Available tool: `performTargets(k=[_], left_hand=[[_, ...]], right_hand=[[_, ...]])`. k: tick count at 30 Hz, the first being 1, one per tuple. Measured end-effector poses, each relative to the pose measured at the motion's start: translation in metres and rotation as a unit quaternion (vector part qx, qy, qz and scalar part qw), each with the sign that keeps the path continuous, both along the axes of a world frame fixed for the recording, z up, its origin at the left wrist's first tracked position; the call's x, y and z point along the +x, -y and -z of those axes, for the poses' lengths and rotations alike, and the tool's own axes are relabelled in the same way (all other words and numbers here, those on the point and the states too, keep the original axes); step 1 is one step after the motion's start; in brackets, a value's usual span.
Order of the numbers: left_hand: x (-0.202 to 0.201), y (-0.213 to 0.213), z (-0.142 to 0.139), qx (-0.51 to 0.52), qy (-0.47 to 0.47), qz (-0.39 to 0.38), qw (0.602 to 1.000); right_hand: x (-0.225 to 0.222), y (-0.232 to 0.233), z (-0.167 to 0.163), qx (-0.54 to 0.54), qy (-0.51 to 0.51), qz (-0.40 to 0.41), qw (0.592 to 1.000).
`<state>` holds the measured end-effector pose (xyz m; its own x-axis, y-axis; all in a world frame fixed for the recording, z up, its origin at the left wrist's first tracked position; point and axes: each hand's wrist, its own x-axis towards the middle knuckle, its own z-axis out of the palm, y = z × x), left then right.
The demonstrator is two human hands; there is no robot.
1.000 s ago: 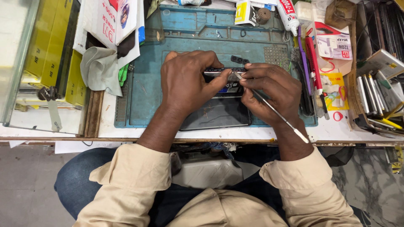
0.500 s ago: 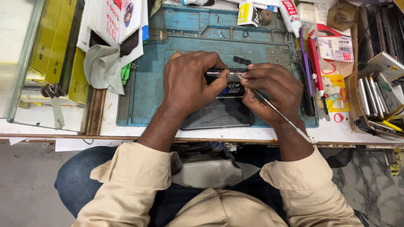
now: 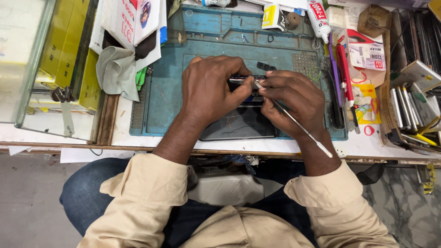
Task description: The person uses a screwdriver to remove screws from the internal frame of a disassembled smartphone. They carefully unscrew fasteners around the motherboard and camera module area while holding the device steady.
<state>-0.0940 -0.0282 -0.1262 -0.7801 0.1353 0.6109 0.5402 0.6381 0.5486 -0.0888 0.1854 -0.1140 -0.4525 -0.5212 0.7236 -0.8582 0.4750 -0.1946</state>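
Note:
A dark phone point(image 3: 239, 124) lies on a blue-green work mat point(image 3: 165, 101) at the bench's front edge. My left hand point(image 3: 209, 89) grips the phone's top end, thumb and fingers pinching a small dark part there. My right hand point(image 3: 294, 98) holds a thin metal pry tool point(image 3: 298, 128); its tip meets the phone's top edge beside my left thumb, and its handle points back toward my right wrist. Both hands hide the phone's upper half.
A grey cloth point(image 3: 117, 69) and yellow boxes point(image 3: 69, 50) lie left of the mat. A white tube point(image 3: 318, 20), pens point(image 3: 342, 69) and small packets stand at the right. A tray of flat parts point(image 3: 413, 115) fills the far right. A small dark part point(image 3: 266, 66) rests on the mat.
Both hands keep their grip and have barely shifted. The view has moved slightly.

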Motion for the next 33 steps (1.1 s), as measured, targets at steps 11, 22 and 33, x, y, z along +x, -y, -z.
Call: performTargets(k=[11,22,33], left_hand=[[-0.0001,0.0015,0.0025,-0.006,0.008,-0.005,1.000],[0.0002,0.0033,0.0021,0.000,0.000,0.003,1.000],[-0.0009,0.0021,0.0000,0.002,-0.001,0.005,1.000]], right_hand=[[0.0010,-0.0008,0.0057,-0.011,0.002,0.010,1.000],[0.0008,-0.0018,0.0089,-0.016,0.014,0.012,1.000],[0.0015,-0.0012,0.0050,-0.014,0.025,0.014,0.999]])
